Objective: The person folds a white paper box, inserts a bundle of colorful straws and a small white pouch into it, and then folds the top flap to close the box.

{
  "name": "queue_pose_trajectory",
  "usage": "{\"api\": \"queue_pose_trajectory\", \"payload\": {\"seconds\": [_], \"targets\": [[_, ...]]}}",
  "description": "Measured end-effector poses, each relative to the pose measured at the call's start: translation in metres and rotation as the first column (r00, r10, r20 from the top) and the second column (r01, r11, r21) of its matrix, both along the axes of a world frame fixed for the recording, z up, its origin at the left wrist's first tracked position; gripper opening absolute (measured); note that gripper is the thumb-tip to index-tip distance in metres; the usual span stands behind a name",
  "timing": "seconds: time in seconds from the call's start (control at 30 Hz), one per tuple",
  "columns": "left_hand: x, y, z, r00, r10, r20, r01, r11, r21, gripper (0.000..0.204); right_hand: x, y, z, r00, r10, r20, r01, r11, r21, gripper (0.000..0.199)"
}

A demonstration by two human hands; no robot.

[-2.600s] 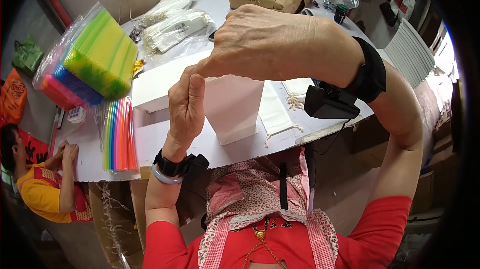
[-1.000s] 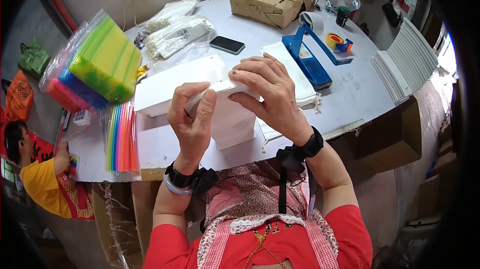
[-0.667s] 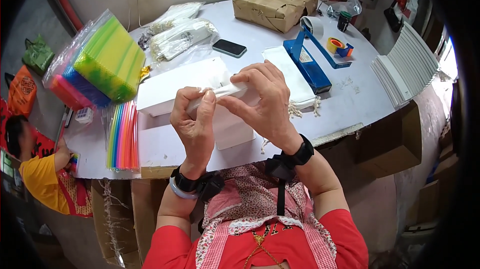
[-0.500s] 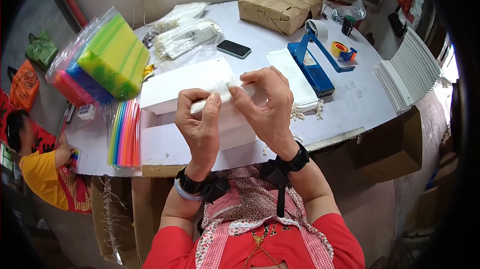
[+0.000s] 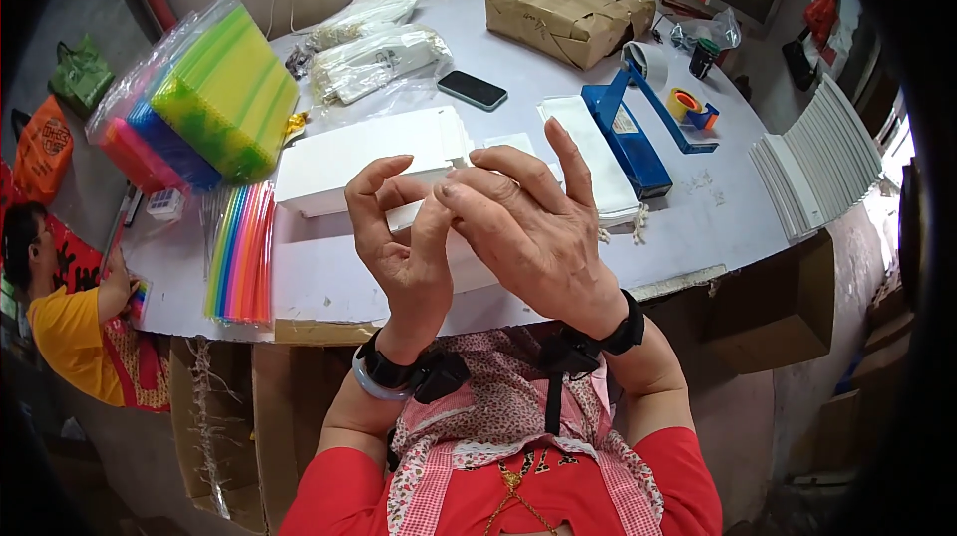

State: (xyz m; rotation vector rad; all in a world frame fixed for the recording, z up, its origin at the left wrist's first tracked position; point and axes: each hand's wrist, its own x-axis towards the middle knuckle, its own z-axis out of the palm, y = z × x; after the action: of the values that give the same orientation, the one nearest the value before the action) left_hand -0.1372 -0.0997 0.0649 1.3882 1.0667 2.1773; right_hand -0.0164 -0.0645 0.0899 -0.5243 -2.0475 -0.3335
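Above the table's near side, my left hand (image 5: 404,262) pinches a thin white paper-like piece (image 5: 403,216) between thumb and fingers. My right hand (image 5: 543,237) bends over the same piece, thumb and fingertips pressed at its upper edge beside my left fingertips, with one finger stretched up. Most of the piece is hidden behind my hands. Just beyond them lies a stack of white flat pieces (image 5: 364,152). To the right, white bags with cords (image 5: 573,147) lie against a blue long-armed tool (image 5: 630,142).
Coloured plastic tubes (image 5: 239,257) and bright plastic-wrapped packs (image 5: 214,97) are at left. Farther back are bagged white bundles (image 5: 374,62), a phone (image 5: 472,90), a brown paper parcel (image 5: 568,12) and a tape dispenser (image 5: 703,115). A person (image 5: 75,327) sits at far left.
My right hand has turned palm-down over the white piece and its fingers have closed in toward my left fingertips. The view has shifted slightly.
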Motion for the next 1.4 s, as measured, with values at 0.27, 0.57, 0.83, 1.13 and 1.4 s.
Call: {"api": "queue_pose_trajectory", "payload": {"seconds": [0.27, 0.57, 0.83, 1.13, 1.4], "targets": [[-0.031, 0.002, 0.003, 0.828, 0.154, -0.540, -0.094, 0.986, 0.137, 0.010, 0.029, 0.017, 0.014, 0.985, 0.159, 0.068, -0.131, 0.941, -0.311, 0.033], [-0.039, 0.003, 0.006, 0.872, 0.052, -0.486, -0.033, 0.998, 0.048, 0.010, 0.025, 0.021, 0.018, 0.974, 0.187, 0.124, -0.138, 0.936, -0.324, 0.028], [-0.071, -0.007, 0.006, 0.696, -0.104, -0.710, 0.207, 0.977, 0.060, 0.028, 0.033, 0.021, -0.064, 0.850, 0.205, -0.486, -0.522, 0.457, -0.720, 0.030], [-0.215, -0.048, -0.014, 0.998, -0.021, 0.058, 0.034, 0.975, -0.219, 0.052, -0.053, -0.035, -0.072, 0.831, 0.473, 0.294, -0.416, 0.878, -0.237, 0.046], [-0.376, -0.064, -0.107, 0.311, 0.112, -0.944, -0.926, 0.258, -0.275, 0.046, -0.118, -0.044, -0.182, 0.765, 0.416, 0.491, -0.154, 0.860, -0.487, 0.054]]}}
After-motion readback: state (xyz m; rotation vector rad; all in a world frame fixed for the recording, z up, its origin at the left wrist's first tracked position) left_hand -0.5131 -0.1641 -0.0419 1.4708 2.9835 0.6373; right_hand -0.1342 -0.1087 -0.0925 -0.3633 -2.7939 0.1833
